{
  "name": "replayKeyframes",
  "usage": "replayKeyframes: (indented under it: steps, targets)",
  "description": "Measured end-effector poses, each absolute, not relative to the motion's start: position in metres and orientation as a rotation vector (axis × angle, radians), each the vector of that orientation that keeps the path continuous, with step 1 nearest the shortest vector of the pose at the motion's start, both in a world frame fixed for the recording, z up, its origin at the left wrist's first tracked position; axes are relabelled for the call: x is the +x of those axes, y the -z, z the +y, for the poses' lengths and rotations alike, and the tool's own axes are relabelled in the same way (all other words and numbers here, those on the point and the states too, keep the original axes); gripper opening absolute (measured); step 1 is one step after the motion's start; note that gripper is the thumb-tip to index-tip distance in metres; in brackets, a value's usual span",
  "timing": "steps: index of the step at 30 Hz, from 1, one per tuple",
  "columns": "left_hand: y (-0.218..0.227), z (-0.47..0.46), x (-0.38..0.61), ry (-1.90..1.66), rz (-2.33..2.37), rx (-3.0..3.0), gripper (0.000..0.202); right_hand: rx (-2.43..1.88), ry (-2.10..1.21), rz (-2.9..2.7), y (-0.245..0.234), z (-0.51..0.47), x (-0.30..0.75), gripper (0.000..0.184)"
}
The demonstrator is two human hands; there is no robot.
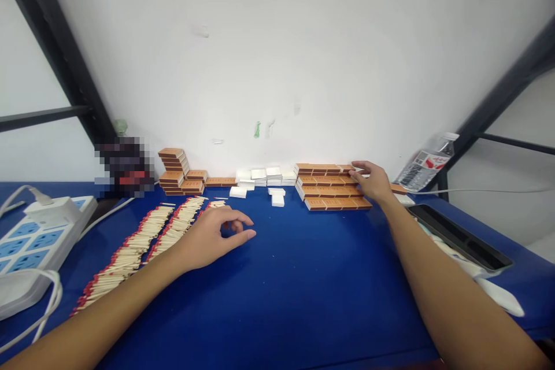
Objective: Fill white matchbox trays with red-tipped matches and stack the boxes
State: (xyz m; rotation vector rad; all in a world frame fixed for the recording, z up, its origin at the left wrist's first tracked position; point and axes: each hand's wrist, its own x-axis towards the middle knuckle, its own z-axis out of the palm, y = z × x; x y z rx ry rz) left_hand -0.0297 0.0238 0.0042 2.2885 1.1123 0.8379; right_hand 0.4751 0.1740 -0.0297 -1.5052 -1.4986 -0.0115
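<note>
Orange matchboxes (pixel 329 181) at right hand (pixel 374 182), grip unclear; left hand (pixel 215 236) half-curled, empty.

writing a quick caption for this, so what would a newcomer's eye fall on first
Probably the slanting rows of red-tipped matches on the left of the blue table, beside the left hand. The stepped stack of orange-brown matchboxes likely comes next, near the white wall and right of centre, with the right hand at its right end.
</note>
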Motion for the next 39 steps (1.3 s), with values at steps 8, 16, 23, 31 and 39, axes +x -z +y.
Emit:
replayKeyframes:
  steps: [8,16,23,31,39]
  targets:
    - [-0.004,0.023,-0.029,-0.835,1.115,2.289,0.027,-1.520,0.059,-1.506,0.024,0.168,0.460,0.045]
    - [-0.006,0.021,-0.029,-0.820,1.117,2.333,0.025,-1.536,0.309,-1.483,0.013,0.155,0.443,0.026]
    - [0.001,0.025,-0.033,-0.788,1.037,2.708,0.021,-1.336,0.448,-1.897,-0.010,0.123,0.355,0.021]
    - [-0.001,0.028,-0.035,-0.729,1.042,2.963,0.016,-1.174,0.192,-2.363,0.013,0.097,0.260,0.026]
    - [-0.008,0.038,-0.045,-0.866,1.227,3.061,0.021,-1.220,0.136,-2.304,0.019,0.104,0.259,0.024]
